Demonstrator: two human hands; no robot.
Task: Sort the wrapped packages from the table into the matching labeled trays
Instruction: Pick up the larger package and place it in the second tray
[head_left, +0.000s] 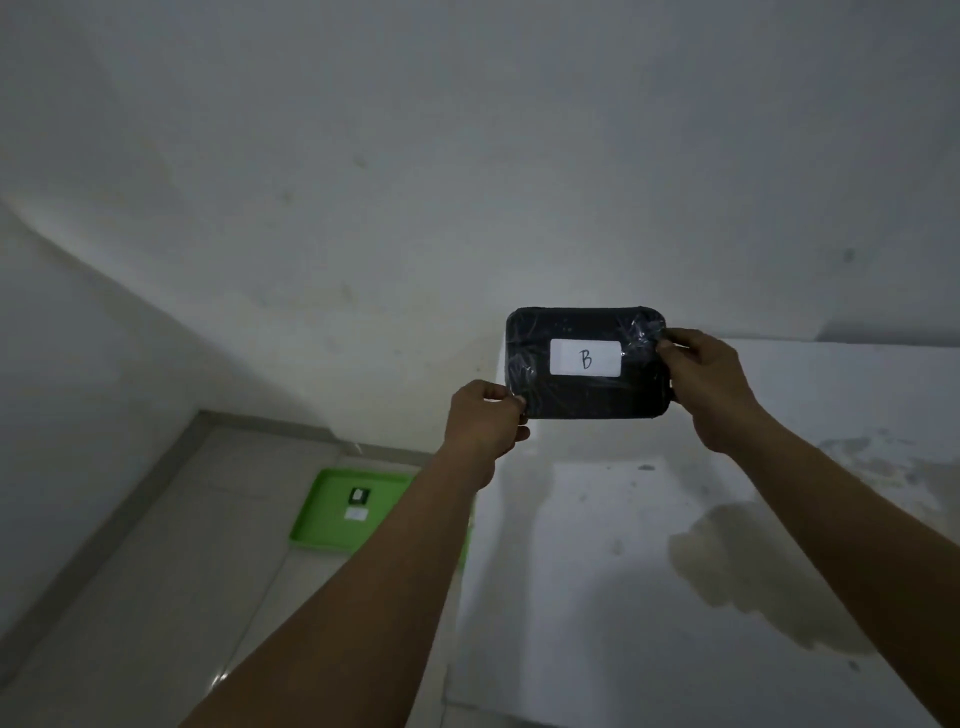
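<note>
I hold a black package (587, 395) wrapped in clear film up in front of me, above the far edge of the white table (623, 597). Its white label reads "B". My left hand (485, 421) pinches its lower left corner. My right hand (706, 384) grips its right end. A green tray (322, 525) lies on the floor to the left of the table, partly hidden by my left forearm. It holds a small dark package (358, 495) and a white label whose letter I cannot read.
A white wall fills the upper half of the view. The table top has a yellowish stain (737, 566) at the right. Pale floor tiles (156, 597) run along the wall at the lower left.
</note>
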